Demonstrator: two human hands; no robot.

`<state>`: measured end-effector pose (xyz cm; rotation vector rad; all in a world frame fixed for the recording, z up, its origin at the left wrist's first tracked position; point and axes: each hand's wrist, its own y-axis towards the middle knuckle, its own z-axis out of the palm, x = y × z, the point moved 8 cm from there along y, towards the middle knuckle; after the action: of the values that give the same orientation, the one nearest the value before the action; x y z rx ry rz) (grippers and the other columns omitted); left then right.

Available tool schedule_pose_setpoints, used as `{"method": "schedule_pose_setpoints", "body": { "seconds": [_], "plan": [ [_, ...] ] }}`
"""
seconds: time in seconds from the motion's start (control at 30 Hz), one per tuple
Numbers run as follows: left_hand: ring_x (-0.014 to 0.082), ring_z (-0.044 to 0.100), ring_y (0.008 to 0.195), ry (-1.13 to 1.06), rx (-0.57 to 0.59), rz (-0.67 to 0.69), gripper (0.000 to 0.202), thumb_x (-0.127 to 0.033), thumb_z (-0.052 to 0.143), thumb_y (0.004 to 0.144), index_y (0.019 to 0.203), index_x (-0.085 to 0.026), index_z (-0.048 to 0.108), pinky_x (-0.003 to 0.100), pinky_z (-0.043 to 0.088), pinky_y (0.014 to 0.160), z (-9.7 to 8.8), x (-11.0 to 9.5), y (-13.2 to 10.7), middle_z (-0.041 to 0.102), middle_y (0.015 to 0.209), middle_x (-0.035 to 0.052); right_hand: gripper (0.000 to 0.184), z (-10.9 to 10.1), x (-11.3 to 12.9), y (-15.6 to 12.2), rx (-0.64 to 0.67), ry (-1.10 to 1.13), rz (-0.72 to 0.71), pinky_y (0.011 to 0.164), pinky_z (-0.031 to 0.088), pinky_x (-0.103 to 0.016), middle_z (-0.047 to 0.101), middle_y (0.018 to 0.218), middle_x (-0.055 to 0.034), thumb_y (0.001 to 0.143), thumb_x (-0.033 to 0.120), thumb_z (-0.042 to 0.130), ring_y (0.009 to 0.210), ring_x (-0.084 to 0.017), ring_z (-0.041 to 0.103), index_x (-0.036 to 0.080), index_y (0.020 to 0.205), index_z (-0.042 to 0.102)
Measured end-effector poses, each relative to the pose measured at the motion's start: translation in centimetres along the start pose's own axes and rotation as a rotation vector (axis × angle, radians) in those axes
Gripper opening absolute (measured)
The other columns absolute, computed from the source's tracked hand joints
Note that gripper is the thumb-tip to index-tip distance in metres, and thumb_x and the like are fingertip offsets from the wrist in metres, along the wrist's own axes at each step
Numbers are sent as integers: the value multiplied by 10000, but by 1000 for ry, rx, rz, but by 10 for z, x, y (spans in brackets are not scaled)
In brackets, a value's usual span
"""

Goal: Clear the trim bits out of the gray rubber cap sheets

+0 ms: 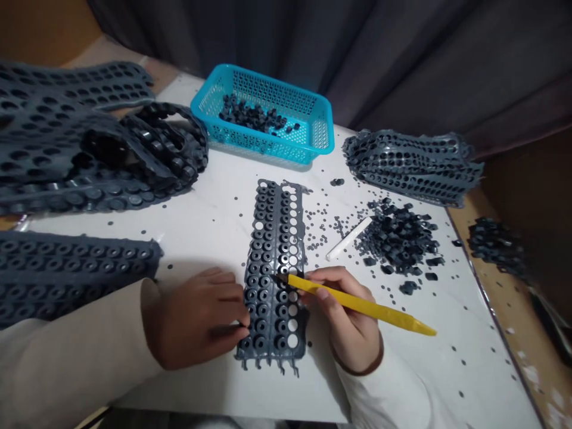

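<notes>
A dark grey rubber sheet (271, 256) with rows of moulded rings lies lengthwise before me. Round white openings run down its right column, and a few show at the top and left. My left hand (201, 319) has its fingers closed at the sheet's lower left edge, thumb and forefinger pinched there. In my right hand (348, 310) is a slim yellow-handled tool (370, 307), held like a pen. Its dark pointed tip meets the rings near the middle of the sheet; the exact contact is too small to make out.
A blue basket (319, 122) holding small dark pieces stands at the back. Punched-out sheets (406, 161) lie at right, larger ones (53, 137) at left, with another ringed sheet (67, 268) below. Near a pile of dark pieces (402, 235) rests a white stick (348, 238).
</notes>
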<state>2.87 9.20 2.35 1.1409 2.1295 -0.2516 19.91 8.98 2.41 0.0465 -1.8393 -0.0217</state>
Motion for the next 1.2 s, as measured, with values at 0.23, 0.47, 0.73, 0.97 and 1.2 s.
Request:
{"method": "schedule_pose_setpoints", "body": {
  "seconds": [0.23, 0.47, 0.73, 0.97, 1.2],
  "plan": [
    [149, 483, 694, -20, -6, -16, 115, -156, 531, 807, 715, -215, 565, 300, 345, 666, 3, 1, -2, 571, 694, -13, 104, 1, -3, 0, 16, -5, 61, 564, 515, -257, 682, 716, -22, 882, 263, 510, 619, -162, 658, 225, 928, 595],
    [149, 481, 676, -36, -20, -31, 131, -149, 527, 807, 703, -218, 566, 309, 349, 642, 0, 1, 0, 581, 679, -13, 70, 1, 1, 2, 32, -54, 64, 550, 501, -231, 679, 693, 0, 875, 241, 514, 609, -148, 651, 240, 881, 584],
    [168, 560, 664, -56, -179, -144, 86, -247, 523, 785, 764, -280, 599, 296, 458, 575, -16, -6, -3, 639, 704, -10, 167, -2, -7, 2, -18, -29, 138, 671, 556, -271, 718, 839, -33, 868, 254, 539, 751, -178, 687, 255, 1017, 614],
    [194, 597, 851, 273, -169, -367, 154, -351, 506, 824, 930, -307, 608, 312, 465, 751, -83, 39, 35, 662, 936, -28, 301, -12, -26, 0, -182, 55, 265, 872, 535, -418, 723, 963, -89, 851, 358, 566, 905, -245, 681, 213, 1102, 646],
    [191, 555, 840, 314, -179, -233, 195, -312, 554, 753, 847, -183, 667, 311, 424, 793, -84, 102, 130, 611, 842, 31, 286, -10, -25, -7, -165, -33, 344, 794, 578, -370, 729, 942, -84, 830, 404, 572, 869, -241, 692, 227, 1027, 683]
  ]
}}
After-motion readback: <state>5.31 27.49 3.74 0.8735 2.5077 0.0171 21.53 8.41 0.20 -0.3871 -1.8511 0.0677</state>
